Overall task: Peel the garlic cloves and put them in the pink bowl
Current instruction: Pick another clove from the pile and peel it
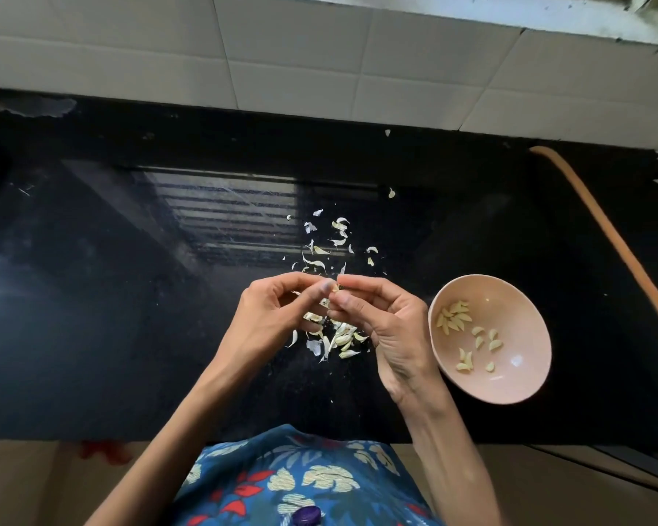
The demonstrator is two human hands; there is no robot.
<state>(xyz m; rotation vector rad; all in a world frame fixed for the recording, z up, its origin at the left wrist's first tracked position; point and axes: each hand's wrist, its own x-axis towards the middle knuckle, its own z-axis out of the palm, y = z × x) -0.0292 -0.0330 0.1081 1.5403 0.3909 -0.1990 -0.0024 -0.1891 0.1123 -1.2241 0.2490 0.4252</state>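
Torso is covered by a garment point(304, 480) of deep blue cloth, printed all over: large cream leaves with grey veining, smaller red leaf sprigs, and dull teal-green foliage filling the gaps, the weave looking slightly coarse. Both forearms are bare along their whole visible length, from the lower frame edge up to the left hand point(278, 305) and the right hand point(388, 324); skin creases show plainly at the right wrist. A small round dark purple piece point(306, 516), ribbed at its rim, lies against the cloth at bottom centre; button or something else, cannot tell.
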